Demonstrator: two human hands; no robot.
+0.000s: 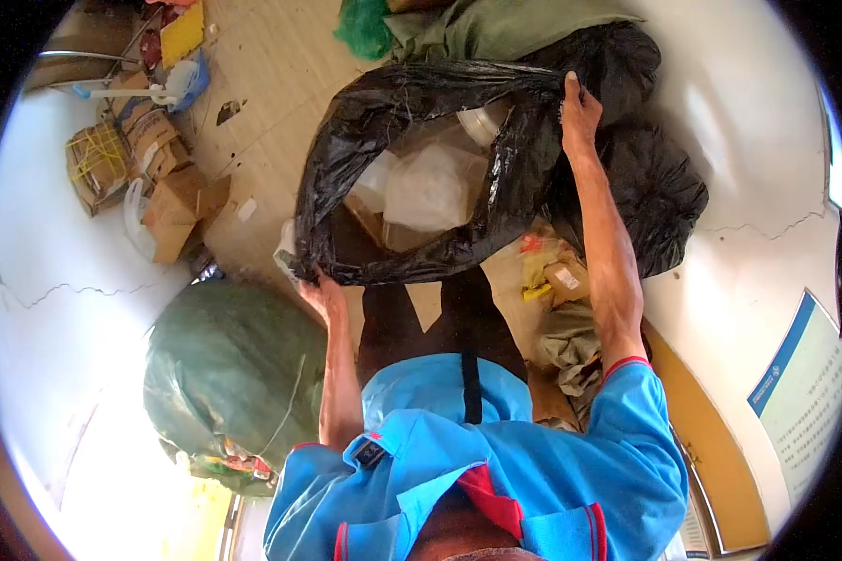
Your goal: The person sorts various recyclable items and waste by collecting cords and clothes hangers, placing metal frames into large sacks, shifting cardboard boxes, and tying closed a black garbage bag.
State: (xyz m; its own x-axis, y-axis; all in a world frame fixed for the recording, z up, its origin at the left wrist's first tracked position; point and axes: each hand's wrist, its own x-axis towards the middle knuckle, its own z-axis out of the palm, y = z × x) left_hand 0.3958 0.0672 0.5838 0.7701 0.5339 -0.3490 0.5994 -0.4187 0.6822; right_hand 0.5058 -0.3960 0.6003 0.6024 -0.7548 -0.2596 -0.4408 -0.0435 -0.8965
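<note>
A large black plastic bag point(524, 178) is held wide open in front of my body. Inside it lie white, translucent plastic items point(428, 187), brown cardboard pieces and a round white object point(480, 124). My left hand point(324, 297) grips the bag's rim at its near left edge, fingers partly hidden by the plastic. At the far right edge, my right hand point(578, 114) is closed on the rim, thumb upward.
Cardboard boxes point(170, 213) and a tied carton bundle point(98, 166) lie at the left. A big green sack point(234, 374) stands near my left arm. Another black bag point(650, 196) rests at the right, by the white wall point(748, 178). A grey-green sack point(505, 30) lies beyond.
</note>
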